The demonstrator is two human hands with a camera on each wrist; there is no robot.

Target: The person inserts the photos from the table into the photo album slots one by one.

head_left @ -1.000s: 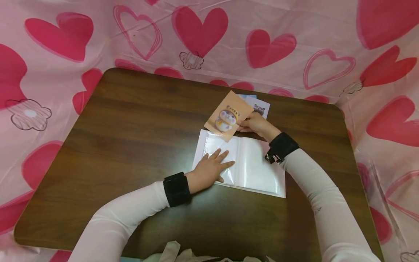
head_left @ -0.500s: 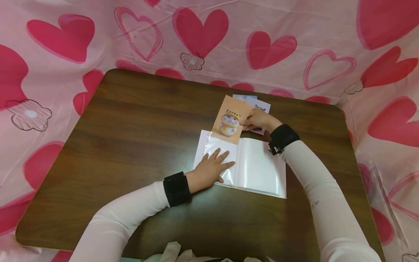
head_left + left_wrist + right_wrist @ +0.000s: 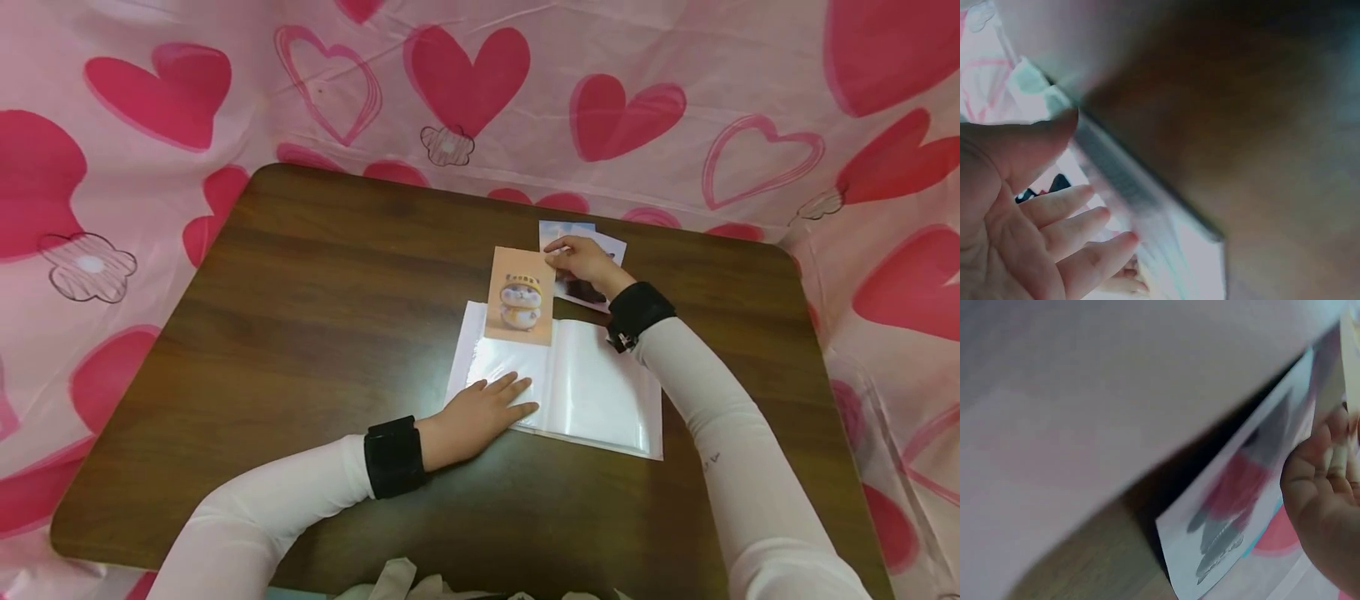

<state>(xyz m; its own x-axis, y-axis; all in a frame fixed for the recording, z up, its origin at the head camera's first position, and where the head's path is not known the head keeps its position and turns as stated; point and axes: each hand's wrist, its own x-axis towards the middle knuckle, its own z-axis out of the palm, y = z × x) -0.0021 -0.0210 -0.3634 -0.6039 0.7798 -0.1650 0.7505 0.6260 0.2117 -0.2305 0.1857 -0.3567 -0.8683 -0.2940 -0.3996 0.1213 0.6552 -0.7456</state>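
An open album (image 3: pixel 606 387) with clear plastic pockets lies on the table. My left hand (image 3: pixel 474 421) rests on its left page with fingers spread; the left wrist view shows those fingers straight beside the album's edge (image 3: pixel 1200 256). An orange card (image 3: pixel 520 292) with a cartoon animal in a yellow hat overlaps the top of that page. Whether its lower end is inside the pocket, I cannot tell. My right hand (image 3: pixel 588 265) pinches the card's upper right corner. Beneath that hand lies a white card with a grey cat (image 3: pixel 1241 481), partly covered in the head view.
A blue card (image 3: pixel 555 228) lies partly under the cat card near the table's far edge. The brown wooden table (image 3: pixel 330 292) spreads out to the left. Behind it hangs a pink curtain with hearts (image 3: pixel 622 117).
The orange card has turned from tilted to nearly upright in line with the left page, and shifted toward me. My right hand has moved up to its corner. My left hand has slid slightly nearer.
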